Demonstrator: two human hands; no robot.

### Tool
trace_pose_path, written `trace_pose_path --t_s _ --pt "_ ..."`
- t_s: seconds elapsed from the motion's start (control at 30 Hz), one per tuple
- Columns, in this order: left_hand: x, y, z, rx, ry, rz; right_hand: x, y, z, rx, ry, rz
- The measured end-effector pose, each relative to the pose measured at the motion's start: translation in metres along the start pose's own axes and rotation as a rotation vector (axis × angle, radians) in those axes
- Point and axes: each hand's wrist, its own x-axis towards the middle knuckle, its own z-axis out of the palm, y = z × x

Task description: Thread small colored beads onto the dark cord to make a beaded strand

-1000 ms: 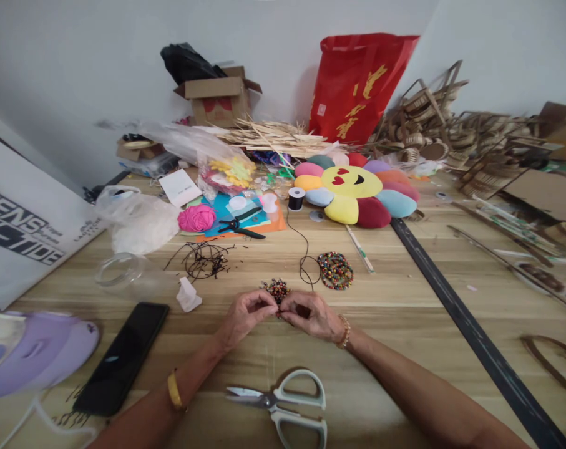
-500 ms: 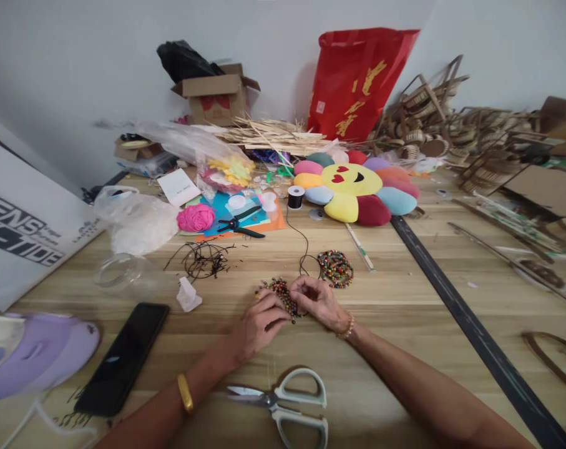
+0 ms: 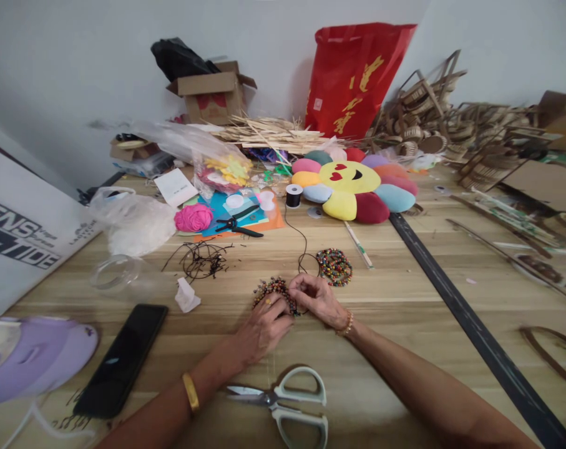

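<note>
Both hands rest on the wooden table (image 3: 404,312), close together. My left hand (image 3: 264,324) lies over a ring of small multicoloured beads (image 3: 268,288), fingers curled on it. My right hand (image 3: 317,299) pinches the same bead ring at its right side, where a thin black cord (image 3: 302,240) runs up to a black thread spool (image 3: 293,195). A second coil of coloured beads (image 3: 334,267) lies just beyond my right hand.
White-handled scissors (image 3: 287,402) lie near the front edge. A black phone (image 3: 123,358), a purple object (image 3: 34,355), a clear jar (image 3: 112,272) and black cord scraps (image 3: 201,259) are at left. A flower cushion (image 3: 352,187), red bag (image 3: 352,81) and dark strip (image 3: 474,337) lie beyond.
Both hands moved forward and down onto the table with the bead ring; the left hand now lies flatter over it. The view shifted slightly.
</note>
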Motion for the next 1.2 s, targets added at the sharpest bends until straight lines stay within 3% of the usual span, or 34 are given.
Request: trace_pose_path --t_s 0.47,0.83,1.2 --pt "-0.003 -0.006 0.0 0.027 0.019 -0.029 0.008 0.007 -0.013 0.351 0.036 0.143" --pt "-0.005 -0.008 -0.001 -0.065 0.061 -0.054 0.006 0.008 -0.011 0.243 -0.045 0.106" --pt "-0.001 -0.015 0.003 -0.455 0.338 -0.217 0.005 -0.004 -0.007 0.133 -0.16 0.108"
